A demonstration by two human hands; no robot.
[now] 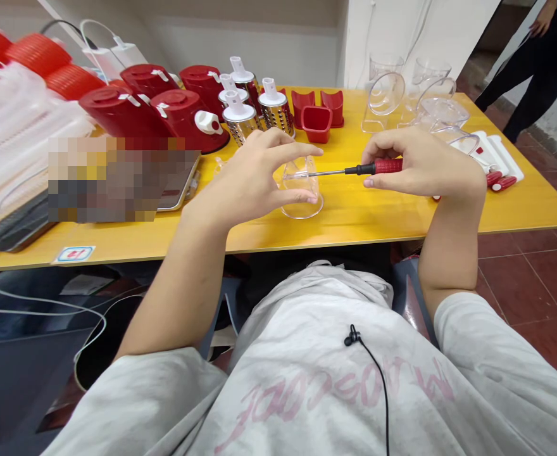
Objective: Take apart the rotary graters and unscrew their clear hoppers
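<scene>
A small clear plastic piece with a round rim point(302, 214) stands on the yellow table, its see-through walls hard to make out. My left hand point(264, 174) wraps it from the left, thumb on the near side and index finger stretched along the far side. From the right, my right hand point(416, 161) grips a screwdriver point(366, 169) by its red and black handle. The metal shaft lies about level, pointing left. Its tip reaches the clear piece between my left thumb and index finger; whether a screw is there I cannot tell.
Red machine housings point(183, 114), grater drums point(243, 117) and red square cups point(316, 123) stand behind my left hand. Clear plastic containers point(442, 113) and white parts with red ends point(501, 164) lie right. A tablet-like device point(178, 183) sits left. Another person point(520, 60) stands right.
</scene>
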